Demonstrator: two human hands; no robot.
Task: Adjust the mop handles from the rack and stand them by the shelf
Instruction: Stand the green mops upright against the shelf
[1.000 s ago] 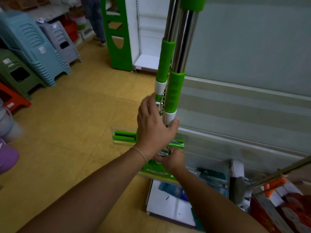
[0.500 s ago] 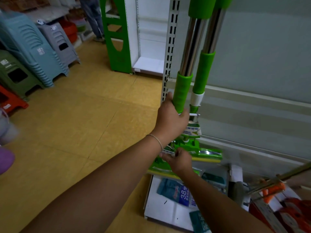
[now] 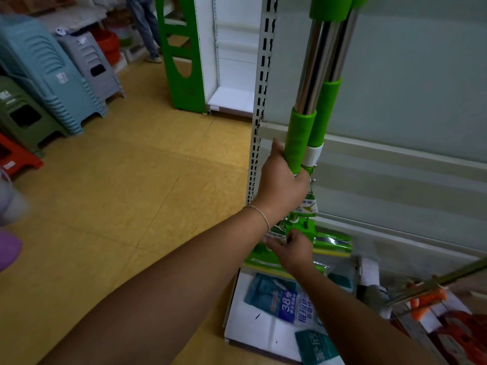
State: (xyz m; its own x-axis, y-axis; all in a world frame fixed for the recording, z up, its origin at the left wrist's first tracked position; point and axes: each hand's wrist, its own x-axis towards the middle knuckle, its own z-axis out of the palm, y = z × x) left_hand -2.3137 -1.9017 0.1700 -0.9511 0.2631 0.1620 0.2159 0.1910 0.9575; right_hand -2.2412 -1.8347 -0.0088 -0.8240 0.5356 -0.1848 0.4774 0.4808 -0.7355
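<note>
Two mop handles (image 3: pixel 320 75) side by side, long axis near-vertical, leaning toward shelf (image 3: pixel 395 154), rising straight up from hands. Left hand (image 3: pixel 280 181) higher, fingers wrapped round green sleeve of nearer handle. Right hand (image 3: pixel 293 248) lower, pinching tag at mop heads (image 3: pixel 329 241); heads low by shelf base, floor contact hidden. Handles: shiny steel tubes, green grips, white collar. Next likely: settle heads, lean handles on shelf.

Two mop handles (image 3: pixel 315 75) stand side by side against the shelf (image 3: pixel 395 106), right of its slotted upright (image 3: pixel 261 101). Mop heads (image 3: pixel 329 241) sit at the base, above packets (image 3: pixel 284 301). Stacked stools (image 3: pixel 47 72) stand far left across the floor (image 3: pixel 118 180).
</note>
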